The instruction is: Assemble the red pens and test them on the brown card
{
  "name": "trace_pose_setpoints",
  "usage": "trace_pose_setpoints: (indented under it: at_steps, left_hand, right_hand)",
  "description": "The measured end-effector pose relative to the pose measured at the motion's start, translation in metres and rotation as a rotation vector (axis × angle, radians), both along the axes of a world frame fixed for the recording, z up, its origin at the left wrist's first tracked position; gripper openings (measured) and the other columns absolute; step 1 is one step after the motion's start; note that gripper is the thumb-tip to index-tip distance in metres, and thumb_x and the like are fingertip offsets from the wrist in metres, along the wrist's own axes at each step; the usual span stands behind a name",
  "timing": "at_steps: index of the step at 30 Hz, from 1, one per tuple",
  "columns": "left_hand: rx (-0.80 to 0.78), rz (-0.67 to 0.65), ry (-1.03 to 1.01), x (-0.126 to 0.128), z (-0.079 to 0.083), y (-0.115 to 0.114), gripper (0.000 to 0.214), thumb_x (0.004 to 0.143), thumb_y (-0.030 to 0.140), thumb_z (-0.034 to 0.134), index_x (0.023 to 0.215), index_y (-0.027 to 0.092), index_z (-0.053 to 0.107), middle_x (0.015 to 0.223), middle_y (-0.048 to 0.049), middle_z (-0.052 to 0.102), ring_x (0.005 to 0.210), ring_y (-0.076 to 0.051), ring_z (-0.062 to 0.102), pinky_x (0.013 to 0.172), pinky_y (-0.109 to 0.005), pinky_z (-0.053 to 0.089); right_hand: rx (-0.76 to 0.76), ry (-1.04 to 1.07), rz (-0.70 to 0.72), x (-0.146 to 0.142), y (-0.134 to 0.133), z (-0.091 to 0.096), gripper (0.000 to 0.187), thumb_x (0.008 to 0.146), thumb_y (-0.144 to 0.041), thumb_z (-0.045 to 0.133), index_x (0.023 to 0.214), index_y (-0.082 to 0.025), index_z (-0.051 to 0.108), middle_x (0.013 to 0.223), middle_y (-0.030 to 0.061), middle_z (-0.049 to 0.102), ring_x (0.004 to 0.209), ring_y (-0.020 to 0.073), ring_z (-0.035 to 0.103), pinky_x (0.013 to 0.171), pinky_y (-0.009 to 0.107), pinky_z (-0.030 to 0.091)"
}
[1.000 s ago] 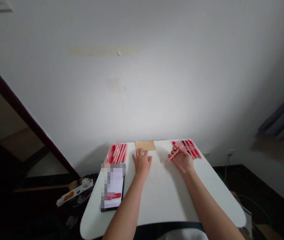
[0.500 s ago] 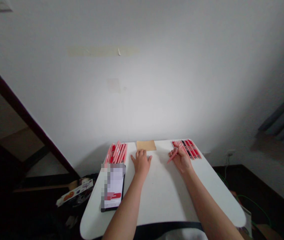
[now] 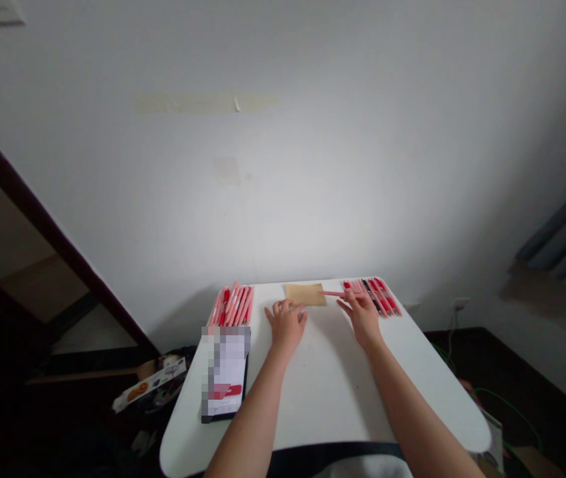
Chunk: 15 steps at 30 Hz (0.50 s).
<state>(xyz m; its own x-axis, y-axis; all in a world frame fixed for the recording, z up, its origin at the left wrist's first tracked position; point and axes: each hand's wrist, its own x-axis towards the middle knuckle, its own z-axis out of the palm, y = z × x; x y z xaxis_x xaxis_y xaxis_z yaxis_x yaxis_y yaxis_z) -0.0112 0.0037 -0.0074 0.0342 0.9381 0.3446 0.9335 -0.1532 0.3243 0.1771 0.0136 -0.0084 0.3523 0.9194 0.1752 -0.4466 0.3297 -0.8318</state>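
A small tan paper (image 3: 307, 295) lies near the back edge of the white table. My left hand (image 3: 286, 325) rests palm down with its fingers spread, the fingertips at the paper's lower left edge. Between the fingers of my right hand (image 3: 365, 317) is a pink pen (image 3: 333, 293), held nearly level and pointing left. The pen's tip reaches the right edge of the paper; whether it touches is hard to tell. Just behind my right hand lies a row of pink, red and black pens (image 3: 382, 295), partly covered by the hand.
At the table's back left lies a heap of pink and red pens (image 3: 233, 305). A phone (image 3: 227, 375), partly pixelated, lies in front of it. The table (image 3: 332, 398) stands against a pale wall (image 3: 312, 166). Various items (image 3: 150, 385) are on the dark floor at left.
The paper has shifted right and slightly nearer, with my left hand moving a little right. My right hand has turned the pen from slanting down to nearly level, its tip now at the paper.
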Motion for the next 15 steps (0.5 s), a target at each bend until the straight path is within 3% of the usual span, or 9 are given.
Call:
trace_pose_setpoints:
  at_steps: [5, 11, 15]
  left_hand:
    - [-0.017, -0.008, -0.016, 0.0021, 0.0025, -0.0015, 0.031, 0.085, 0.031, 0.052, 0.113, 0.035, 0.065, 0.118, -0.0049, 0.062, 0.114, -0.026, 0.045, 0.107, -0.069, 0.021]
    - [-0.069, -0.010, 0.006, -0.0001, 0.0047, -0.0023, 0.031, 0.086, 0.029, 0.050, 0.114, 0.035, 0.063, 0.131, -0.0031, 0.057, 0.127, -0.028, 0.037, 0.107, -0.072, 0.015]
    - [-0.059, -0.048, 0.031, -0.0005, 0.0056, -0.0036, 0.031, 0.087, 0.031, 0.050, 0.114, 0.039, 0.063, 0.131, -0.0014, 0.057, 0.131, -0.029, 0.034, 0.105, -0.076, 0.011]
  right_hand:
    - [0.017, -0.201, -0.028, -0.0003, -0.0016, -0.0005, 0.028, 0.068, -0.042, 0.076, 0.079, -0.022, 0.061, 0.075, -0.0031, 0.060, 0.073, 0.0123, 0.057, 0.079, 0.032, 0.051]
    - [0.014, -0.375, -0.038, 0.0014, -0.0007, -0.0035, 0.029, 0.080, -0.050, 0.061, 0.086, -0.023, 0.071, 0.110, 0.0055, 0.065, 0.098, 0.0205, 0.059, 0.088, 0.037, 0.048]
    - [0.053, -0.488, -0.033, 0.0015, -0.0012, -0.0034, 0.026, 0.077, -0.047, 0.066, 0.089, -0.026, 0.075, 0.111, 0.0059, 0.066, 0.107, 0.0235, 0.056, 0.092, 0.040, 0.045]
